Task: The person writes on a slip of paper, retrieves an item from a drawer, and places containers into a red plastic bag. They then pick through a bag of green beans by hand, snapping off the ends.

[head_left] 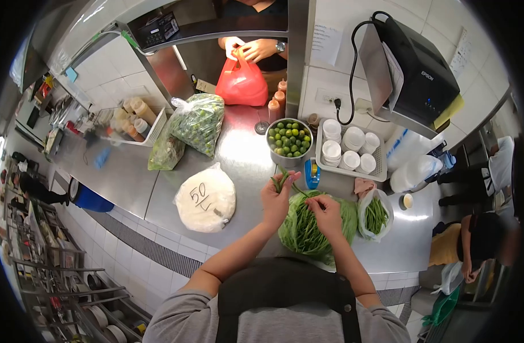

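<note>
My left hand (277, 201) is closed around a few green beans (281, 180), raised over the counter. With finger and thumb pinched, my right hand (326, 214) grips the end of a thin bean that reaches toward the left hand. Below both hands lies an open plastic bag (348, 220) full of long green beans (304, 228). To its right stands a smaller white bag (363, 212) with shorter bean pieces (376, 217) inside.
Near the hands are a steel pot of limes (289, 139), a blue tape dispenser (312, 173) and a white crate of cups (353, 150). Leftward sit a bag marked 50 (206, 199) and a bag of greens (198, 123). Across the counter, another person's hands hold a red bag (242, 82).
</note>
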The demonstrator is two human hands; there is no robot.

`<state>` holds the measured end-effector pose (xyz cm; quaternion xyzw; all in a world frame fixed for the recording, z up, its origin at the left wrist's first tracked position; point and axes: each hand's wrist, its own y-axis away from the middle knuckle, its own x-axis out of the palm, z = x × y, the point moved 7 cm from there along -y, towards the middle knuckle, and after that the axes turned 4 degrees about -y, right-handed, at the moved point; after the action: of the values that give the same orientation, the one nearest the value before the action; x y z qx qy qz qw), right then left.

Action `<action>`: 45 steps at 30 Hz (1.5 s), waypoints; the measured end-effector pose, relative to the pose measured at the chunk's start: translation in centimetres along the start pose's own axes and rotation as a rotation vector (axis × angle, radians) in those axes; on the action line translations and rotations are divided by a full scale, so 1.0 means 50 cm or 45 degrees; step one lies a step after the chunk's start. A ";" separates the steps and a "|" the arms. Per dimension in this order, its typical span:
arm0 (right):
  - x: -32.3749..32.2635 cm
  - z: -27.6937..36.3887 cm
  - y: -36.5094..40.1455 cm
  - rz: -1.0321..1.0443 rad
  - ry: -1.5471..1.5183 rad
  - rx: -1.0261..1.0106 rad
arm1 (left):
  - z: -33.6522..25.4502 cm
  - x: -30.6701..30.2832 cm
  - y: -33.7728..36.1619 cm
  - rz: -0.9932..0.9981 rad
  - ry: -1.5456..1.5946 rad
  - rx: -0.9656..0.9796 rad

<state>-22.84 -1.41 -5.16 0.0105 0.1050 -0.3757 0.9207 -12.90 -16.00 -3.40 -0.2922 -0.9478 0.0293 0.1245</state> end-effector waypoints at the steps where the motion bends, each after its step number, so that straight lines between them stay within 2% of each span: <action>1: 0.000 0.010 0.007 -0.017 0.013 -0.046 | 0.003 0.003 0.001 0.046 -0.024 -0.035; 6: -0.010 0.040 0.016 -0.043 0.052 -0.254 | 0.007 0.024 0.007 0.155 -0.062 -0.181; 7: -0.015 0.040 0.016 -0.059 0.049 -0.295 | 0.012 0.024 0.006 0.150 -0.077 -0.307; 9: -0.016 0.076 0.018 0.105 -0.073 -0.264 | 0.030 0.028 0.009 0.144 0.198 -0.453; 11: -0.014 0.096 0.020 0.436 -0.107 -0.088 | 0.053 0.017 -0.009 0.084 0.389 -0.629; 12: -0.006 0.094 0.024 0.606 -0.134 -0.012 | 0.037 0.010 -0.023 0.060 0.441 -0.535; 15: -0.019 -0.014 0.017 0.587 0.225 0.097 | 0.007 -0.007 -0.041 0.077 0.436 -0.445; 18: -0.024 -0.031 0.016 0.581 0.490 -0.302 | -0.022 0.002 -0.036 0.099 0.424 -0.401; 19: -0.035 -0.042 0.008 0.517 0.392 -0.247 | -0.026 0.006 -0.030 0.106 0.412 -0.392; 21: -0.026 0.030 -0.010 0.385 0.191 -0.135 | -0.032 0.014 -0.020 0.115 0.403 -0.381; 24: -0.014 0.052 -0.033 0.170 -0.327 0.105 | -0.034 0.034 -0.008 0.122 0.428 -0.376; 27: -0.002 0.045 -0.048 0.160 -0.266 0.089 | -0.032 0.046 -0.003 0.114 0.440 -0.368; 30: 0.004 0.033 -0.041 0.075 -0.434 0.073 | -0.017 0.046 0.000 0.105 0.430 -0.392; 33: 0.000 0.044 -0.026 -0.020 -0.738 -0.131 | 0.020 0.038 0.014 0.097 0.495 -0.516; 36: -0.028 0.045 -0.035 0.022 -0.486 -0.051 | 0.118 -0.005 0.017 -0.021 0.607 -0.762; 37: -0.041 0.021 -0.045 0.109 -0.314 0.054 | 0.144 -0.019 0.015 0.077 0.599 -0.776; 40: -0.051 -0.087 -0.058 0.544 0.448 0.165 | 0.169 -0.035 0.047 0.053 0.752 -0.965; 41: -0.050 -0.106 -0.051 0.599 0.531 0.199 | 0.173 -0.029 0.058 0.016 0.780 -1.011; 44: -0.033 -0.142 -0.064 0.540 0.609 0.124 | 0.180 -0.028 0.083 -0.119 0.845 -1.128; 45: -0.024 -0.141 -0.075 0.500 0.703 0.086 | 0.193 -0.034 0.082 -0.108 0.871 -1.093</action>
<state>-27.59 -2.56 -11.59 0.1622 0.3337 -0.1775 0.9115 -11.76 -13.37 -13.64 -0.2712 -0.7910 -0.4615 0.2964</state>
